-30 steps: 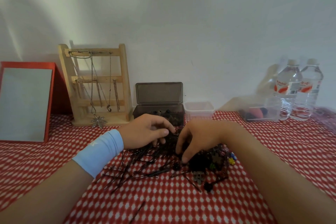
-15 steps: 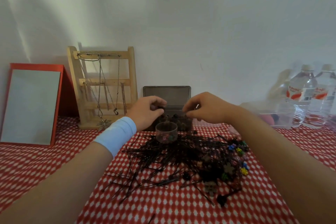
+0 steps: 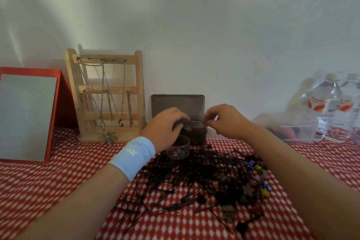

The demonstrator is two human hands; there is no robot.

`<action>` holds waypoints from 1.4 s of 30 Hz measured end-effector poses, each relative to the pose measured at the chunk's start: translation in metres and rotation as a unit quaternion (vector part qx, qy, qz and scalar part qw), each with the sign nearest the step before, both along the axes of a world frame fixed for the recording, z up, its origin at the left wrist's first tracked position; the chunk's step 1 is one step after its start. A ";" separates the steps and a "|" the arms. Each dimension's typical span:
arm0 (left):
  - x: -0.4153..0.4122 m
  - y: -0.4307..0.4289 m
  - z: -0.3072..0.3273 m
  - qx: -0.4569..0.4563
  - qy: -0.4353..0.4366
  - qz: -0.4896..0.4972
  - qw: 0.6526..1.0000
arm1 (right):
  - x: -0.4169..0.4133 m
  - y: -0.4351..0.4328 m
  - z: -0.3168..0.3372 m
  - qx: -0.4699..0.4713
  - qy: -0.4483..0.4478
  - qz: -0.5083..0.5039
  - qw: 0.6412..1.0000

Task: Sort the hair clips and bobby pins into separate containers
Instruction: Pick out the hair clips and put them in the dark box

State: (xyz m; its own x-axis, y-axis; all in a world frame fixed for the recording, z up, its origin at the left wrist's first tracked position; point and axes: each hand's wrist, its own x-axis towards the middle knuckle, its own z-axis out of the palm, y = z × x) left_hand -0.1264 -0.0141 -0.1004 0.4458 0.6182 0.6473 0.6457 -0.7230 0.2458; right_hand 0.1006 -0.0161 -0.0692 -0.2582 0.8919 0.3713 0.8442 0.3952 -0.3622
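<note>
Dark lidded box [image 3: 196, 134] holding clips, small clear cup [image 3: 178, 150] holding coloured clips, both hands' [image 3: 167, 126] [image 3: 224, 121] fingers pinched, contents unclear

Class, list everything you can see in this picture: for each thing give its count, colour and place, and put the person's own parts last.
bobby pins: a large pile, black, centre of the tablecloth
hair clips: many, small, flower-shaped, mixed colours, right side of the pile
round container: one, clear, a few clips inside, behind the pile
hinged box: one, dark, lid up, at the wall
jewellery stand: one, pale wood, hung with chains, left of the box
mirror: one, red frame, far left
clear tub: one, far right, holding red and dark items
water bottles: two, clear, far right
tablecloth: one, red and white
wristband: one, light blue, left wrist
left hand: over the box
right hand: over the box, fingertips pinched
</note>
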 end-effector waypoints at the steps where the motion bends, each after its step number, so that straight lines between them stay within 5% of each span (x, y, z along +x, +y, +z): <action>1: 0.004 -0.006 0.001 0.022 0.007 -0.016 1.000 | 0.005 -0.003 -0.004 -0.019 -0.020 -0.013 1.000; 4: 0.017 -0.030 0.004 -0.007 0.062 -0.075 0.995 | 0.011 -0.010 -0.020 -0.074 -0.096 -0.043 0.992; 8: 0.025 -0.063 0.010 -0.227 0.184 -0.122 0.949 | 0.009 -0.012 -0.038 -0.079 -0.084 -0.033 0.993; 11: 0.028 -0.077 0.009 -0.294 0.227 -0.145 0.917 | 0.006 -0.010 -0.046 -0.068 -0.072 -0.028 0.995; 18: 0.021 -0.078 0.008 -0.326 0.247 -0.157 0.899 | 0.004 -0.014 -0.041 -0.063 -0.071 0.010 0.995; 27: 0.022 -0.075 0.006 -0.335 0.198 -0.185 0.903 | -0.007 -0.013 -0.049 -0.035 -0.197 0.028 0.979; 42: 0.017 -0.075 0.008 -0.353 0.257 -0.152 0.887 | 0.022 -0.016 -0.036 -0.080 -0.053 0.059 0.994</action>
State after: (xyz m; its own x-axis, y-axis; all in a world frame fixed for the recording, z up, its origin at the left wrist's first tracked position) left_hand -0.1091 -0.0894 -0.0920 0.7848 0.5900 -0.1896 0.6057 -0.6656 0.4360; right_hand 0.1223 -0.0320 -0.1055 -0.3942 0.8989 0.1916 0.8327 0.4375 -0.3394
